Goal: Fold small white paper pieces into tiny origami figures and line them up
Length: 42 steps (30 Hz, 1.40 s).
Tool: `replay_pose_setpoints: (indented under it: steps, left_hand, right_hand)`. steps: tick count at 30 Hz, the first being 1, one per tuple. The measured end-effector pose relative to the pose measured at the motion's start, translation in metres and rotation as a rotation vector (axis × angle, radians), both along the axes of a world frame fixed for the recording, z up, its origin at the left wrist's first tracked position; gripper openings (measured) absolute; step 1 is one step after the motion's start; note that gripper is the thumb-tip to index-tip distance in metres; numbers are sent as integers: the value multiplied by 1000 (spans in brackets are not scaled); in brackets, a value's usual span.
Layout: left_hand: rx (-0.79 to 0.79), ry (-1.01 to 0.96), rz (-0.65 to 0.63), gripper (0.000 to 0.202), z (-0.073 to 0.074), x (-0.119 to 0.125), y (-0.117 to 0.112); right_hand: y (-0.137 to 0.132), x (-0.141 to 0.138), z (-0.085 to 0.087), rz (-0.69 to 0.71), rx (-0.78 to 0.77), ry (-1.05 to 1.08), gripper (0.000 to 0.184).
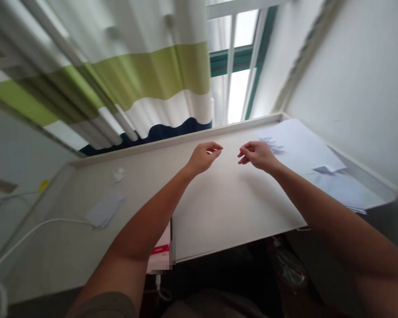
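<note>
Both hands hover over the white desk (219, 203), facing each other with a gap between them. My left hand (201, 157) has curved fingers, with the thumb slightly apart from them and nothing visible in between. Loosely bent and a little spread are the fingers of my right hand (256, 154), which also shows nothing in its grasp. Just beyond the right hand lies a small folded paper piece (274, 145) with several pointed flaps. It rests beside large white paper sheets (305, 137).
More folded paper (345, 187) lies at the desk's right edge. On the left are a crumpled paper bit (118, 175), a folded paper stack (104, 210) and a white cable (46, 221). A device with a pink screen (161, 249) sits at the front edge. Curtains (152, 75) hang behind.
</note>
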<state>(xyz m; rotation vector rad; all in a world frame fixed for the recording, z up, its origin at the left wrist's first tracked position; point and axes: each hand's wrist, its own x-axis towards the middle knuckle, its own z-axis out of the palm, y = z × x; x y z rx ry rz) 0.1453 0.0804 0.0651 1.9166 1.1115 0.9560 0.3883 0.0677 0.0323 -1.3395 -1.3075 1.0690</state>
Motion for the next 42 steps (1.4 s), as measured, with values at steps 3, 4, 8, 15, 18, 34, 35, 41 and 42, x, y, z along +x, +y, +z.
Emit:
replay_pose_setpoints:
  steps: [3,4,8,15,18,34,35,41,42]
  left_hand:
    - [26,36,228,16,1,-107,-55]
    - [35,70,308,16,-2,-141,-76]
    - [62,233,620,19,-23,-257,-159]
    - [-60,427,741,45,-57,-361,-225]
    - [-79,454,695,44,-66,-373,-225]
    - [270,533,614,31,-71,-377,-226]
    - [303,438,677,41,-71,-375,-224]
    - [94,-326,700,76,-59,-327,-177]
    - [6,-391,576,73,-55,-311,-165]
  right_hand:
    - [-16,-109,0,343,12,55,23]
    - [-24,-146,2,457,17,59,19]
    - [-50,-274,10,826,194,-142,10]
    - [-44,-417,-14,1123,763,-695,46]
    - [-35,-439,-27,1208,863,-862,51]
    - [-35,-416,-21,1051,973,-796,26]
    - [-36,-414,-18,984,919,-752,25]
    - [-39,-366,-7,649,354,-70,24]
    - [-40,-351,-7,622,277,38,31]
